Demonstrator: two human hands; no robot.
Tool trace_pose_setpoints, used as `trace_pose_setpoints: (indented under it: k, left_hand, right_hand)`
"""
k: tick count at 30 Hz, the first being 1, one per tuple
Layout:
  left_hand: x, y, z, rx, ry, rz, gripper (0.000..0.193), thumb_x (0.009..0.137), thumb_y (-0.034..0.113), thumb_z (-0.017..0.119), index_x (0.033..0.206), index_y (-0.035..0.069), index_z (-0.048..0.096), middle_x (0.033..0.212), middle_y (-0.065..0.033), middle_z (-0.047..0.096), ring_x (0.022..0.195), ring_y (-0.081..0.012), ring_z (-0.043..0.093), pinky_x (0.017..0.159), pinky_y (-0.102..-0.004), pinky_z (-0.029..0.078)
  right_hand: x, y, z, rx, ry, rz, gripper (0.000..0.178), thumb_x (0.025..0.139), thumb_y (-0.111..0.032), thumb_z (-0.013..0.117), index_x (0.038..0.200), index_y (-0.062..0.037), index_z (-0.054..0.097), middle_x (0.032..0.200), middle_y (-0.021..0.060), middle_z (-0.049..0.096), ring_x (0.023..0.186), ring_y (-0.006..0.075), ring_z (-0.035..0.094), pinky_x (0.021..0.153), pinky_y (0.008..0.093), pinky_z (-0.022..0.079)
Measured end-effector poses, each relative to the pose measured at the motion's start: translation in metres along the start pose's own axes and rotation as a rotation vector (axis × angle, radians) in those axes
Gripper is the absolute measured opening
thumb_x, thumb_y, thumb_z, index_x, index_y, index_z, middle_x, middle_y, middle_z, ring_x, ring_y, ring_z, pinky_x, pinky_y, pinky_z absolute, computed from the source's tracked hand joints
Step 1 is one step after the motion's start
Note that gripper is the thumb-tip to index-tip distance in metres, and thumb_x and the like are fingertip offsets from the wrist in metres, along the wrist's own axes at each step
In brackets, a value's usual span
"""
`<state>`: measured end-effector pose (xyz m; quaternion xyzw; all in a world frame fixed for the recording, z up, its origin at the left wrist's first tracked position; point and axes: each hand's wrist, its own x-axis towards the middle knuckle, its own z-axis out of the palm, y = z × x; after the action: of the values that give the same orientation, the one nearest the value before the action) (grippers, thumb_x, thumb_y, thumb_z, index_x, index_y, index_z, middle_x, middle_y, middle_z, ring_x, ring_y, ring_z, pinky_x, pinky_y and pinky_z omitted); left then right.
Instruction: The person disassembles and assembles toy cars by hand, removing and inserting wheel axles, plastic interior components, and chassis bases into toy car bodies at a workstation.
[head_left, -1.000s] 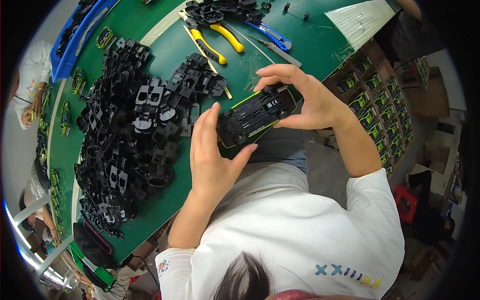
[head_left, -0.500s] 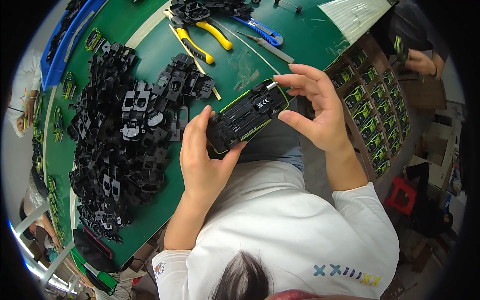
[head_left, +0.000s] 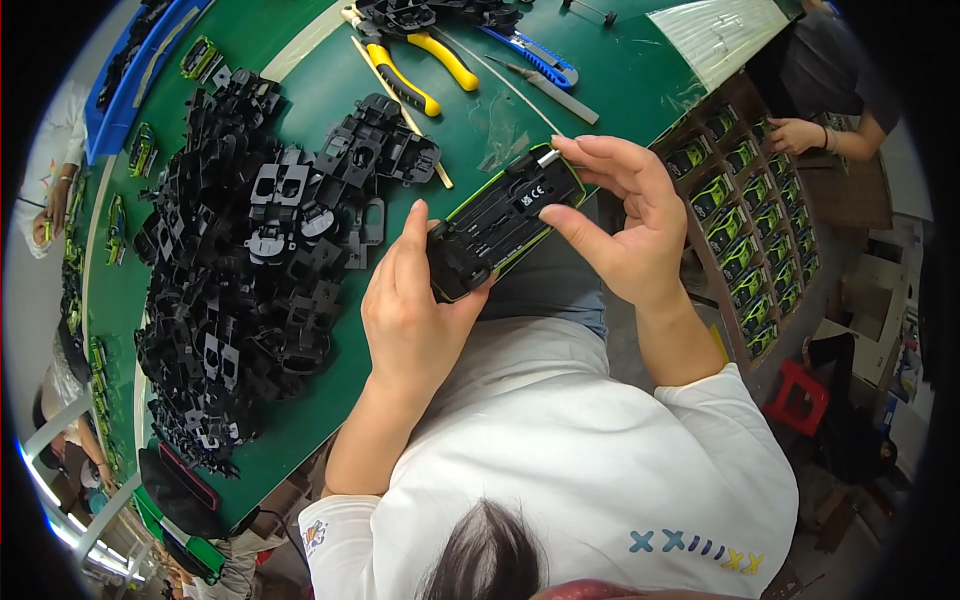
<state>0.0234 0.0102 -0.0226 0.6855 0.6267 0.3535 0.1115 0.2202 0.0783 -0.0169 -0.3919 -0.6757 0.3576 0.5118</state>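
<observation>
Toy car [head_left: 508, 222], its black underside up and green trim showing along the edges, is held slantwise between both hands at the near edge of the green table [head_left: 620, 60]. Its left, near end sits in the left hand [head_left: 412, 305], fingers along the left side and thumb against the near edge, a narrow grip. At its right, far end, the right hand [head_left: 635, 225] holds it more loosely, the thumb over the near long edge and fingertips by a silver piece [head_left: 548, 157] at the far corner. Left of the grip lies a pile of black plastic parts [head_left: 225, 270]; yellow-handled pliers [head_left: 447, 60] lie beyond.
</observation>
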Motion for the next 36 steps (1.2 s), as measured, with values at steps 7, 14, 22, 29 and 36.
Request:
trace_pose_setpoints:
  k: [7,14,22,29,36]
  left_hand:
    - [0.0,0.001,-0.004,0.044,-0.007,-0.002,0.075,0.057,0.011,0.087,0.123,-0.001,0.054,0.093,-0.012,0.064,0.075,-0.0236,0.064,0.06,-0.0306,0.053]
    - [0.022,0.016,-0.016,0.133,-0.149,0.095,0.075,0.054,0.015,0.087,0.12,0.0,0.054,0.099,-0.0138,0.062,0.089,-0.0302,0.058,0.076,-0.0373,0.049]
    - [0.025,0.028,-0.004,0.207,-0.161,0.032,0.067,0.059,0.018,0.082,0.116,-0.005,0.053,0.101,-0.0136,0.061,0.089,-0.0269,0.059,0.075,-0.0352,0.049]
    - [0.032,0.033,-0.005,0.234,-0.207,-0.018,0.062,0.059,0.02,0.079,0.113,-0.002,0.058,0.095,-0.0152,0.065,0.085,-0.03,0.064,0.069,-0.0367,0.052]
    - [0.032,0.035,-0.005,0.251,-0.209,-0.041,0.06,0.059,0.021,0.079,0.11,-0.002,0.059,0.097,-0.0161,0.066,0.085,-0.0299,0.065,0.07,-0.036,0.053]
  right_hand:
    - [-0.001,0.002,0.005,0.039,0.008,-0.027,0.054,0.07,-0.002,0.08,0.117,-0.0002,0.055,0.114,0.013,0.063,0.105,0.0217,0.064,0.092,0.0328,0.052]
    - [-0.001,-0.003,0.008,-0.013,0.001,0.071,0.054,0.069,-0.001,0.08,0.117,0.0,0.055,0.113,0.0133,0.064,0.104,0.0215,0.064,0.092,0.0309,0.051]
    - [-0.003,-0.004,0.009,-0.136,0.019,0.027,0.049,0.071,-0.001,0.078,0.115,-0.0002,0.056,0.111,0.0122,0.064,0.101,0.0205,0.065,0.09,0.0299,0.051]
    - [-0.003,-0.004,0.014,0.05,0.07,0.041,0.042,0.076,0.001,0.073,0.113,0.0013,0.054,0.112,0.0148,0.063,0.104,0.0206,0.063,0.092,0.0308,0.05]
    - [-0.004,-0.003,0.014,0.14,0.03,0.041,0.034,0.082,0.004,0.065,0.111,0.0028,0.049,0.119,0.0201,0.058,0.11,0.024,0.06,0.097,0.033,0.047]
